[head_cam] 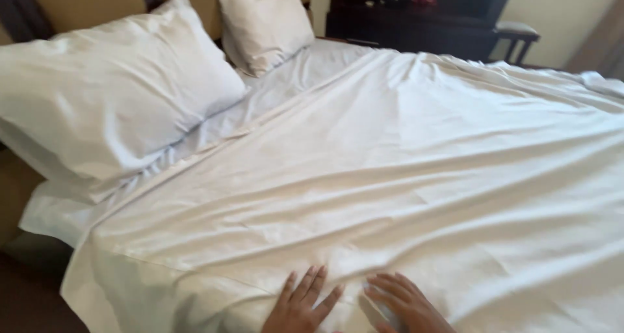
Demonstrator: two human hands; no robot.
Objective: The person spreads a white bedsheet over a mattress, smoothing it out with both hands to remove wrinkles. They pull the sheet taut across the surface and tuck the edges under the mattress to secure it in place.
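A white top sheet (pixel 403 164) lies spread and wrinkled over the bed. At the bottom edge of the view my left hand (pixel 300 304) rests flat on the sheet with its fingers spread. Beside it, my right hand (pixel 404 302) also presses on the sheet, fingers pointing left and slightly curled. Neither hand grips the fabric. Two white pillows lean at the head of the bed: a large one (pixel 110 92) at the left and a smaller one (pixel 263 24) behind it.
A padded tan headboard (pixel 84 4) stands behind the pillows. A dark wooden cabinet (pixel 416 14) is at the far side of the room, with a dark chair (pixel 517 37) beside it. The brown floor (pixel 29 300) shows at the lower left.
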